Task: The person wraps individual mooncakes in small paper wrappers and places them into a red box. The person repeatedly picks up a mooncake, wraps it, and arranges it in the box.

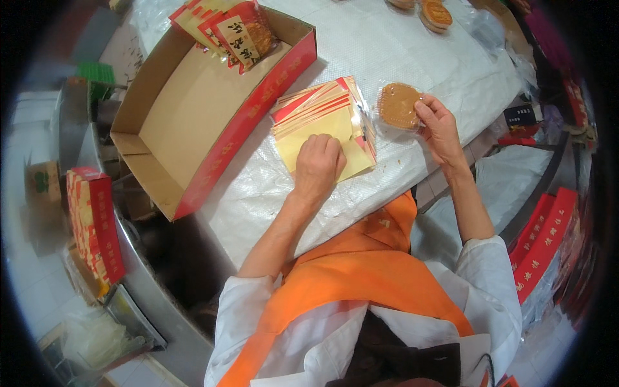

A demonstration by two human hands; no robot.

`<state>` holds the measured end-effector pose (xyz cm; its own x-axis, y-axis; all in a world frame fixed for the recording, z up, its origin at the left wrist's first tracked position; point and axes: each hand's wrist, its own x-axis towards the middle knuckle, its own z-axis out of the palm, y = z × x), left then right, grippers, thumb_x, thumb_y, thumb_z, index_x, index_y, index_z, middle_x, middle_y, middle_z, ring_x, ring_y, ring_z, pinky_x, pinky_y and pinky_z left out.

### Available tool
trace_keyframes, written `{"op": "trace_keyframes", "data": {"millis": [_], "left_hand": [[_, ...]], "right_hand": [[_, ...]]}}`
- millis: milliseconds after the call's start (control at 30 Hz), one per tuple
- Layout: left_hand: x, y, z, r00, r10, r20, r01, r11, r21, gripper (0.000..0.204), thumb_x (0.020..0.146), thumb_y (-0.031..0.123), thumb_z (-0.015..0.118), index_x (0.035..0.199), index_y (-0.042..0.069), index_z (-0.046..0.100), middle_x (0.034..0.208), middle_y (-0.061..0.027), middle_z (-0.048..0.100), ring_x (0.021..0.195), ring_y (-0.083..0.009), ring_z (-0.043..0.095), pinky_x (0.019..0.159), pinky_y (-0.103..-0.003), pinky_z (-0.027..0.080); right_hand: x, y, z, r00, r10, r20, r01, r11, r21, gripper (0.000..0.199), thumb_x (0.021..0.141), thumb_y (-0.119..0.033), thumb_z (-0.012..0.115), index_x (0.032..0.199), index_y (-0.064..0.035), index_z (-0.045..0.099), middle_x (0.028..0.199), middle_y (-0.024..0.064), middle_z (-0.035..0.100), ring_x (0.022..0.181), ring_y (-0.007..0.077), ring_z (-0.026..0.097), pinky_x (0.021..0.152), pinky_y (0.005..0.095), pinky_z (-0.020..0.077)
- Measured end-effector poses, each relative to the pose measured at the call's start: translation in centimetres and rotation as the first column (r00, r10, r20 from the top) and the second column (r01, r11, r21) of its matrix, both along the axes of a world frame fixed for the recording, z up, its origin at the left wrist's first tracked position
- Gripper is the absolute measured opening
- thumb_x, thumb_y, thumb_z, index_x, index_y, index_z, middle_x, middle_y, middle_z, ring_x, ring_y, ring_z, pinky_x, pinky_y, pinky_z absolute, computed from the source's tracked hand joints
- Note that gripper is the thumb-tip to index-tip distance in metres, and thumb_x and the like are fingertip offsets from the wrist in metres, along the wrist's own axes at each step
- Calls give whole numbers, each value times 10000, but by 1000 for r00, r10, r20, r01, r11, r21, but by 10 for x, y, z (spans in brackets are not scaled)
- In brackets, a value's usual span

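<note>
My left hand [318, 162] is closed, its knuckles up, resting on the top of a fanned stack of yellow and red packaging bags [293, 138]. Its fingertips are turned under, so what they pinch, if anything, is hidden. To the right, my right hand [442, 131] grips the edge of a round brown pastry [398, 105] in a clear plastic tray with a ridged rim. Thumb and fingers hold the pastry's right side, just right of the stack.
A long red-sided cardboard box [187, 109] lies left of the stack, with several filled pastry packets [242, 39] at its far end. More round pastries [436, 14] sit at the far right of the white-covered table [348, 39]. Red cartons [548, 242] stand at the lower right.
</note>
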<state>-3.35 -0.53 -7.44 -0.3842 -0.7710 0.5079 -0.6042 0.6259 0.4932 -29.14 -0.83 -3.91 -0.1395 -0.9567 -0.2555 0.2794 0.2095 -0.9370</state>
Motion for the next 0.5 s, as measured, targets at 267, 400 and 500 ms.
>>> {"op": "trace_keyframes", "data": {"millis": [267,400,500], "left_hand": [[3,1,2,1000,-13,3,13,1000,14,156,672,-14,645,769,24,528,793,-122,547,709,-295,534,643,-391,453],[5,1,2,1000,-9,-12,9,1000,24,151,683,-11,645,772,25,528,808,-123,549,715,-298,536,646,-390,454],[6,2,2,999,-21,-37,22,1000,23,148,693,-16,638,779,23,524,817,-127,551,721,-301,538,650,-390,455]], "right_hand": [[31,7,3,972,112,205,-126,991,53,260,926,-170,623,1126,-17,562,1016,31,622,883,87,609,726,251,542],[31,9,0,980,112,162,-137,979,149,248,923,-162,619,1116,-16,564,1009,31,617,875,86,607,737,243,531],[28,11,-3,981,134,140,-158,972,175,238,924,-170,614,1102,-21,566,994,25,617,871,80,605,737,240,528]]}}
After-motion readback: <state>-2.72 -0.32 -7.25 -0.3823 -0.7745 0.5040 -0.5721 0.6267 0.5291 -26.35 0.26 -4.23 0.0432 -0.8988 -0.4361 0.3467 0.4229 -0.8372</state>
